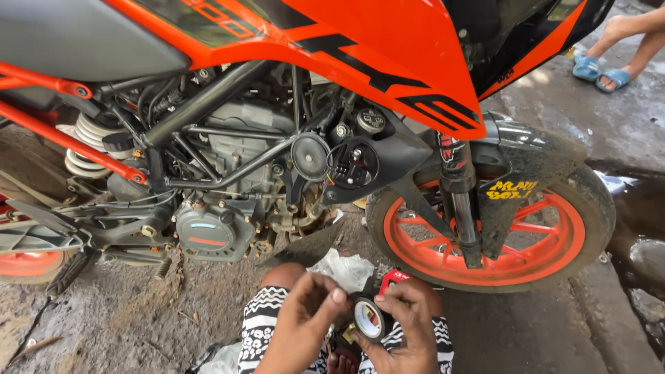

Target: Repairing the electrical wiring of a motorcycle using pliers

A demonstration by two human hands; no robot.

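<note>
Ahead of the hands: the motorcycle's engine and black frame tubes stand as a wall, gaps between them narrow.
Ahead and right: the orange front wheel and fork block the way.
Between hands and bike: a strip of bare ground, with a crumpled white rag lying on it.
Left of the hands: open dirt, only small debris.
Right of the hands: wet concrete, free up to a puddle.
Below the hands: the person's patterned knees close the room.
Far right: another person's sandalled feet, well apart.
</note>
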